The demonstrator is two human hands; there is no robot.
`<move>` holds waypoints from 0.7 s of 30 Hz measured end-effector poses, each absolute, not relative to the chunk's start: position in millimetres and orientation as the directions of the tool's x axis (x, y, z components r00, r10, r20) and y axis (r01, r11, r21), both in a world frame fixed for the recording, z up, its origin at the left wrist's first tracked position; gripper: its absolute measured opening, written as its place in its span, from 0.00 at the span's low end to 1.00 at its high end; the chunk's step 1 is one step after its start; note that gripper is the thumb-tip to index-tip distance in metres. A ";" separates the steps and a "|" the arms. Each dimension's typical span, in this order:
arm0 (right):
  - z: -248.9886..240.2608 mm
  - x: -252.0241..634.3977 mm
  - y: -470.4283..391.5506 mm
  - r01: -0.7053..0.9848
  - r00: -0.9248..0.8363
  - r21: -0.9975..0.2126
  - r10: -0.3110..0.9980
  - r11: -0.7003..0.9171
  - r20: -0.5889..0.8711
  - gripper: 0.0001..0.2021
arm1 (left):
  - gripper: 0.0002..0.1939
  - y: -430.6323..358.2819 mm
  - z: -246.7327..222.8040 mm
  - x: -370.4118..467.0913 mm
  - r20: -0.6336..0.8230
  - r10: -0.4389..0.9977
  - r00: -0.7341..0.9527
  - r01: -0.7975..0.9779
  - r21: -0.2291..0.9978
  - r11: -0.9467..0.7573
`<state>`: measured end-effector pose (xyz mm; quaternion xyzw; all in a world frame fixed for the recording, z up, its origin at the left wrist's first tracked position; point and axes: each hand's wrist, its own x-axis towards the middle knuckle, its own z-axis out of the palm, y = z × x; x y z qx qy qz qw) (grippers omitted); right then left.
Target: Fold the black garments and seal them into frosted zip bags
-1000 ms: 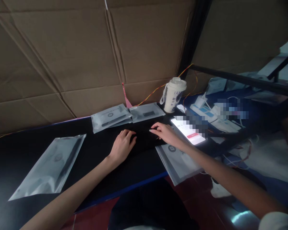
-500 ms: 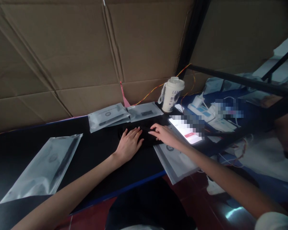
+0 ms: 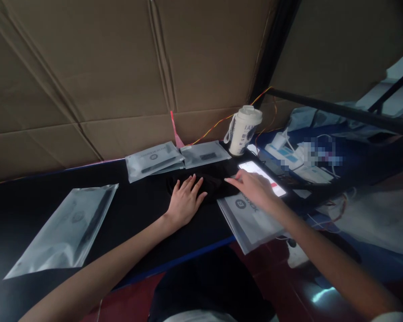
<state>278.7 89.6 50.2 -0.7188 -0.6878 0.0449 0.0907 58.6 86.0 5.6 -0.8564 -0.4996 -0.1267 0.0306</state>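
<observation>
Flat on a dark cloth item (image 3: pixel 216 182) on the black table (image 3: pixel 137 219) lies my left hand (image 3: pixel 185 199), its fingers spread. My right hand (image 3: pixel 251 185) is at the right end of the dark item, its fingertips pinched together; what they hold is too dark to make out. Beneath my right wrist rests a frosted bag (image 3: pixel 251 228) with a round logo, its near corner hanging over the table edge. A lit phone (image 3: pixel 255 169) lies just behind my right hand, partly covered by it.
Two frosted bags (image 3: pixel 154 158) (image 3: pixel 206 154) lie along the back, and another (image 3: pixel 65 228) at the left. A lidded white cup (image 3: pixel 244 130) stands near a black metal post (image 3: pixel 275 49). Power strips (image 3: pixel 285 154) and cables are at the right. Cardboard (image 3: pixel 104 67) rises behind.
My right hand has moved right, away from my left hand, and now covers part of the phone. More of the dark cloth shows between my hands. The view has shifted slightly.
</observation>
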 end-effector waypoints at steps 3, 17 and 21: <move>51.0 276.0 86.0 0.993 0.093 -0.059 0.993 -0.098 -0.079 0.24 | 0.25 83.7 5.8 59.1 0.259 0.855 0.449 0.872 0.084 -0.483; 63.1 228.5 89.3 0.928 0.021 -0.367 0.973 0.066 0.229 0.12 | 0.17 95.1 6.0 47.9 0.253 0.963 0.088 0.347 0.899 -0.268; 57.2 190.3 70.2 0.916 -0.204 -0.245 0.895 0.318 0.398 0.16 | 0.24 106.3 2.2 40.8 0.168 0.978 -0.125 0.084 0.984 -0.158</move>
